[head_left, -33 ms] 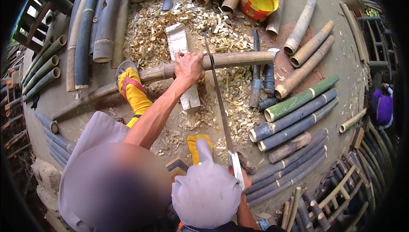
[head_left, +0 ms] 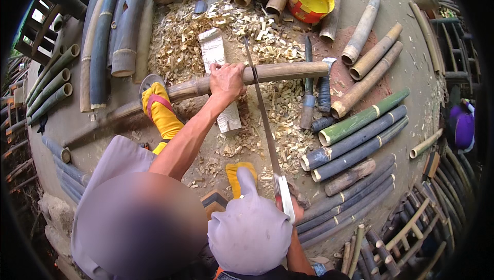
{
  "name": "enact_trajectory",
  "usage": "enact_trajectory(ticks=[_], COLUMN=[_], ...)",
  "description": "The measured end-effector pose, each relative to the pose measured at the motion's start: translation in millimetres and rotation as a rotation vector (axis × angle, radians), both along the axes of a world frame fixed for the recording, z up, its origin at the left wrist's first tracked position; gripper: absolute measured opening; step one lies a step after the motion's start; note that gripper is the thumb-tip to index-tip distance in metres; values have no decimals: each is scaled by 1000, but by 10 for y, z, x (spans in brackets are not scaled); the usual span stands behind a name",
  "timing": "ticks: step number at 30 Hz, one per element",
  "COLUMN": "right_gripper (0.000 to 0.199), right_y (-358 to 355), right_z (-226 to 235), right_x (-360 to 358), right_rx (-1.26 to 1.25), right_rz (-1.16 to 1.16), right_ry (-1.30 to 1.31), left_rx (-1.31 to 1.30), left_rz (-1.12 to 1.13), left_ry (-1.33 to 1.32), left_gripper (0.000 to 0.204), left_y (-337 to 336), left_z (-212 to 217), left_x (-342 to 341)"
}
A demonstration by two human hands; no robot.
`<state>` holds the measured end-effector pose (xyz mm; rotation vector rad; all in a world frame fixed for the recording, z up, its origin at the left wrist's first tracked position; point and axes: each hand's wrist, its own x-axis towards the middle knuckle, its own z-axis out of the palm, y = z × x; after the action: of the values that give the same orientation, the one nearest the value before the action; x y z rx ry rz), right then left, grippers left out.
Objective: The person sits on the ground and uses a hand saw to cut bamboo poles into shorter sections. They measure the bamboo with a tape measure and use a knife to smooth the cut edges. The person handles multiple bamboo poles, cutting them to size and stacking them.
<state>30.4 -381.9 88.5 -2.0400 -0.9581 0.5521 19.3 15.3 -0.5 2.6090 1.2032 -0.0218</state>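
A brown bamboo pole (head_left: 288, 72) lies across a pale squared wooden block (head_left: 212, 53). My left hand (head_left: 229, 81) is closed over the pole above this block, pressing it down. Just right of that hand, a handsaw (head_left: 264, 118) crosses the pole with its long narrow blade. My right hand (head_left: 298, 211) grips the saw's white handle near my knee, its fingers partly hidden behind the handle. Farther left, my foot in a yellow sock and sandal (head_left: 159, 106) rests on the pole.
Wood chips (head_left: 177, 48) cover the ground around the block. A sheathed-looking long tool (head_left: 308, 107) lies under the pole's right end. Cut bamboo lengths (head_left: 360, 125) lie to the right, others (head_left: 123, 58) at upper left. A red and yellow bucket (head_left: 312, 3) stands at the back.
The saw and my right hand have slid slightly forward, away from me. My left hand and the bamboo pole keep their places.
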Motion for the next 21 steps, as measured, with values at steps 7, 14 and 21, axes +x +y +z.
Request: enact_trajectory(ticks=[7, 14, 21], right_gripper=[18, 25, 18], right_y=[1251, -320, -467], right_z=[-551, 117, -41], right_x=[326, -172, -290], right_rx=[195, -26, -30], right_rz=[-90, -124, -216], right_ry=[148, 93, 177], left_rx=[0, -40, -36], left_rz=[-26, -41, -146], left_ry=[10, 66, -132], left_gripper=[17, 38, 70], left_y=[20, 16, -552], left_z=[36, 192, 280], left_x=[5, 103, 714])
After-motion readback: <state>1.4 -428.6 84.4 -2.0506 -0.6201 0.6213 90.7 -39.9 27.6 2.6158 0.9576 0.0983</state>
